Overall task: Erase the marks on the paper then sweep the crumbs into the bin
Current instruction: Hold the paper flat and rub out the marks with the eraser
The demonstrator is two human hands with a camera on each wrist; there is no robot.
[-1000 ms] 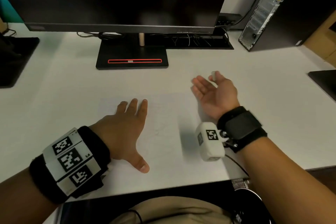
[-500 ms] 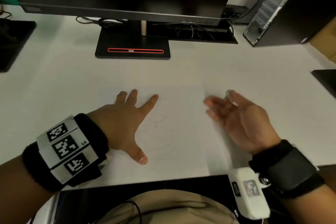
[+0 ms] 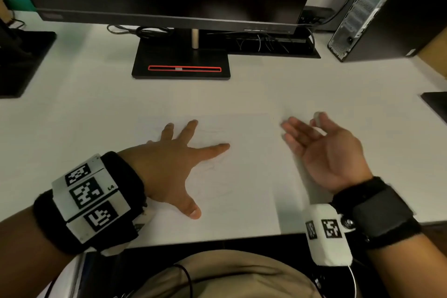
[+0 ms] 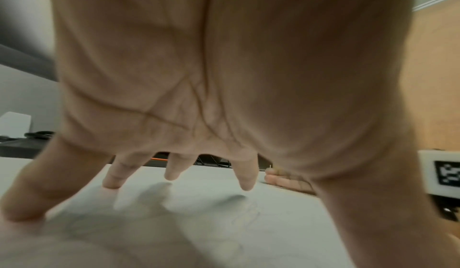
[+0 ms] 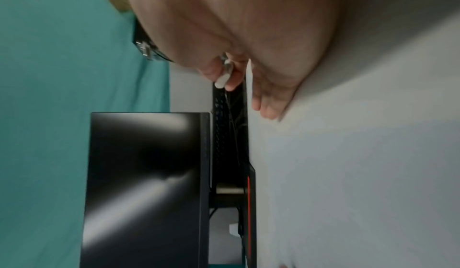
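Observation:
A white sheet of paper (image 3: 244,176) lies on the white desk (image 3: 338,89), with faint pencil marks (image 3: 215,167) near its middle. My left hand (image 3: 169,169) lies flat on the sheet's left part, fingers spread; the left wrist view shows the fingertips (image 4: 245,185) on the paper (image 4: 211,223). My right hand (image 3: 324,152) stands on its edge just right of the sheet, palm facing left. Its thumb and forefinger pinch a small white eraser (image 3: 316,118), seen also in the right wrist view as eraser (image 5: 222,79); the other fingers are straight. No bin or crumbs show.
A black monitor on its stand (image 3: 181,65) stands at the back, with a cable tray (image 3: 266,43) behind it. A PC tower (image 3: 377,7) is at the back right. Dark flat objects sit at the left (image 3: 21,63) and right (image 3: 435,104) edges. The desk's front edge (image 3: 217,239) is close.
My right hand with the eraser has swept from the sheet's far right part toward me and rightward, off the sheet. The left index finger has spread to the right.

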